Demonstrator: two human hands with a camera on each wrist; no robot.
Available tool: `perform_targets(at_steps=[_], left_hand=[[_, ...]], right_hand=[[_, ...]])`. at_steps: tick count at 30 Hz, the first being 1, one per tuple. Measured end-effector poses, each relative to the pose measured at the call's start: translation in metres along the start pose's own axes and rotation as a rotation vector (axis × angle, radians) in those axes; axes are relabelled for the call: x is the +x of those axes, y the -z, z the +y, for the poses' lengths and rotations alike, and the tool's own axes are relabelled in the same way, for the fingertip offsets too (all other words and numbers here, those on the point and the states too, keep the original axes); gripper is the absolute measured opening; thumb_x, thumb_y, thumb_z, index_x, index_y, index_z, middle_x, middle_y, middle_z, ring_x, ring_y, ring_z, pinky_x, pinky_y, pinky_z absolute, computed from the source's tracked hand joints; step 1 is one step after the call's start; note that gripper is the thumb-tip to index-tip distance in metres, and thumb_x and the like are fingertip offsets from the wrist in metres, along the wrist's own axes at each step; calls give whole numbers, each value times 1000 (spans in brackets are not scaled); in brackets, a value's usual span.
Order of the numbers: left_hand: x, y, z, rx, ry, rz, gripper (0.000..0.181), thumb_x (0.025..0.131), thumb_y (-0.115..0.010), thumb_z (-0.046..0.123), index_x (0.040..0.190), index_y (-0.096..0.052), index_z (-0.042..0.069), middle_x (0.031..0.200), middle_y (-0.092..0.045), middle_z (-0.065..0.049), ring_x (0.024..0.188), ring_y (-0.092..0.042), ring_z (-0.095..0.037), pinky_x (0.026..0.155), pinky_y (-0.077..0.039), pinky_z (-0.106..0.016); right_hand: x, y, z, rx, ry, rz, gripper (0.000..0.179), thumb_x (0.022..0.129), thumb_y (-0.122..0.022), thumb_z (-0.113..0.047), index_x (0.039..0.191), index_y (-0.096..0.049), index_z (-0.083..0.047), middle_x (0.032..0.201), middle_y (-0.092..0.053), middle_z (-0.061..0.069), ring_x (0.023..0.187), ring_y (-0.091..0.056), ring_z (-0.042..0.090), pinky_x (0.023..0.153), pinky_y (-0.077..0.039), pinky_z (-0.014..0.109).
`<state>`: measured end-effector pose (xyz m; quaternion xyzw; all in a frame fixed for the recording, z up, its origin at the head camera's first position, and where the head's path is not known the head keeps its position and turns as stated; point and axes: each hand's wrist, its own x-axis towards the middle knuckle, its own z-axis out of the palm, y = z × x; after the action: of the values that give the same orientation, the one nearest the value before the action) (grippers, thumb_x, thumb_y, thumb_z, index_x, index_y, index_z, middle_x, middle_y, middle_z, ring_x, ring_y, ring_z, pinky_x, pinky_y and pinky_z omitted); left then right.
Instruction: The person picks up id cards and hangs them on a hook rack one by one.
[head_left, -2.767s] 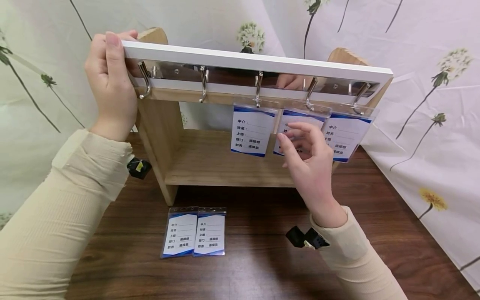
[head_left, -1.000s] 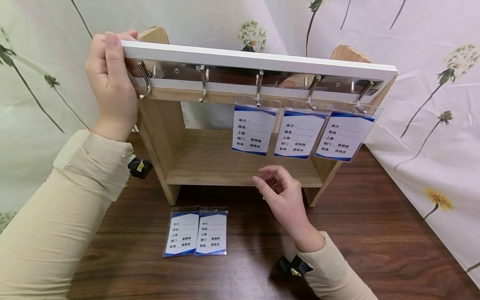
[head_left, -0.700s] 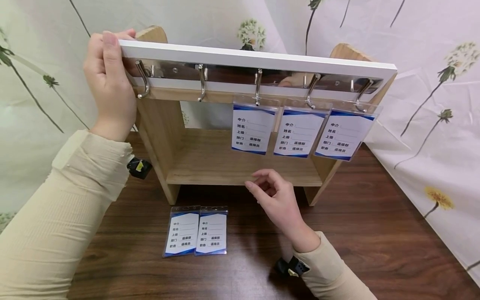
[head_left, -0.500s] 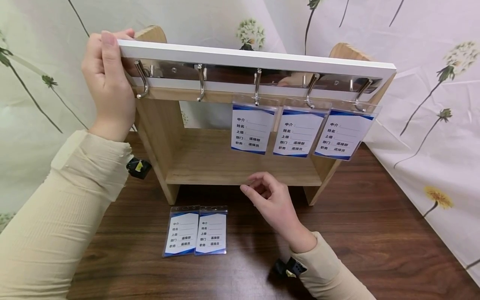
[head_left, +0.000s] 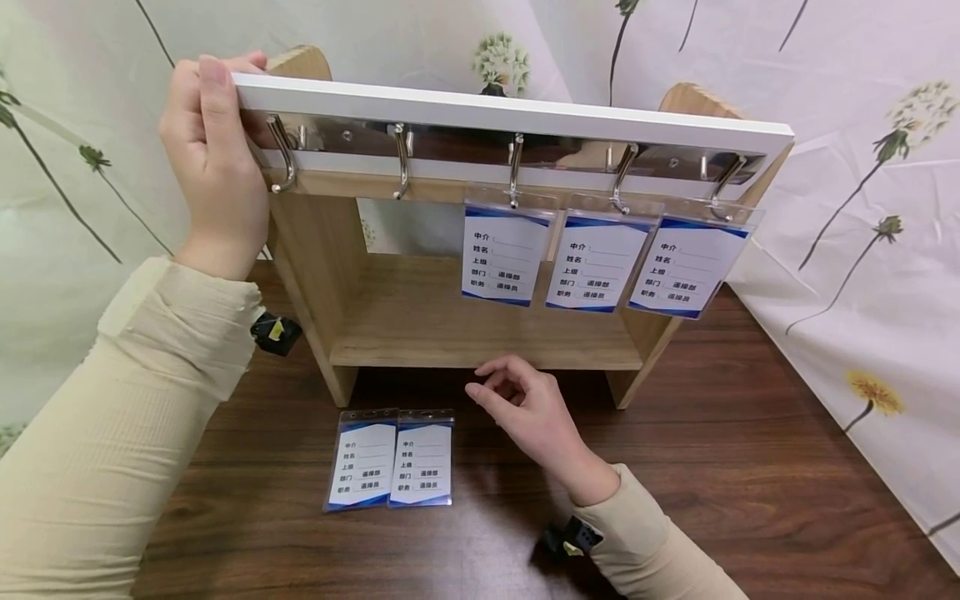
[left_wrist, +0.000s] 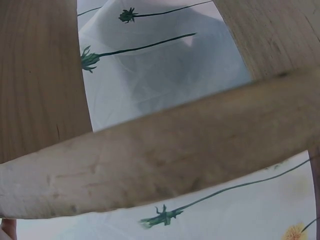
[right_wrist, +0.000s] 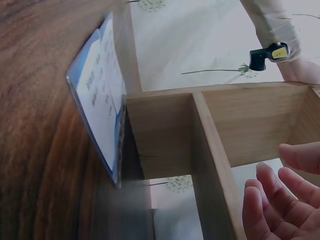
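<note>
My left hand (head_left: 217, 167) grips the left end of a white hook rail (head_left: 510, 102), thumb on its front. The rail lies along the top front of a wooden shelf (head_left: 480, 333). Three clear badge holders with white and blue cards hang from its hooks: a middle one (head_left: 501, 254), another (head_left: 596, 262) beside it, and one at the right end (head_left: 690, 267). Two more badge holders, a left one (head_left: 362, 461) and a right one (head_left: 422, 461), lie side by side on the table. My right hand (head_left: 528, 408), fingers loosely bent and holding nothing, hovers right of them, before the shelf.
Two bare hooks, the leftmost (head_left: 281, 154) and its neighbour (head_left: 402, 162), are on the rail's left half. Dark wood table (head_left: 750, 467) surrounds the shelf. A flower-print cloth (head_left: 862, 208) hangs behind and along the right side.
My right hand has come away from the hanging badge holders, moving down and left toward the two on the table. The left hand stays on the rail's end.
</note>
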<state>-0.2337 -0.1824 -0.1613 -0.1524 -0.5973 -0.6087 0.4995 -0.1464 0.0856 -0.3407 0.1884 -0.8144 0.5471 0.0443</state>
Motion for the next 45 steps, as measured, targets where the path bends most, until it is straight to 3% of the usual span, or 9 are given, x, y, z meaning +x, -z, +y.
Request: perform_targets(at_steps=[15,28,45], left_hand=[[1,0,0,10,-3,-2,40,103,-33,4,84,-65,18,91,-69,9,110,-63,-18,98,-43,-23],[1,0,0,0,-2,-2,40,103,-33,4,82,-64,18,91,-70,9,110,-63,-18,99,-42,-23],[0,0,-1,2,-2,-1,40,103,-34,4,83,-66,18,92,-68,9,110,-63,-18,100,-42,-23]], right_hand=[[0,-11,10,-89,-6,-75,17,91,-72,-23,103,-69,-12,81,-69,0,67,-59,8,65,-50,23],[-1,-19,20,-135,-50,-164,24,93,-70,-26,106,-68,-6,82,-68,-1,67,-56,11,58,-45,23],[-3,-29,33,-180,-81,-257,25,94,-69,-28,108,-68,-8,82,-68,-3,65,-56,8,58,-46,22]])
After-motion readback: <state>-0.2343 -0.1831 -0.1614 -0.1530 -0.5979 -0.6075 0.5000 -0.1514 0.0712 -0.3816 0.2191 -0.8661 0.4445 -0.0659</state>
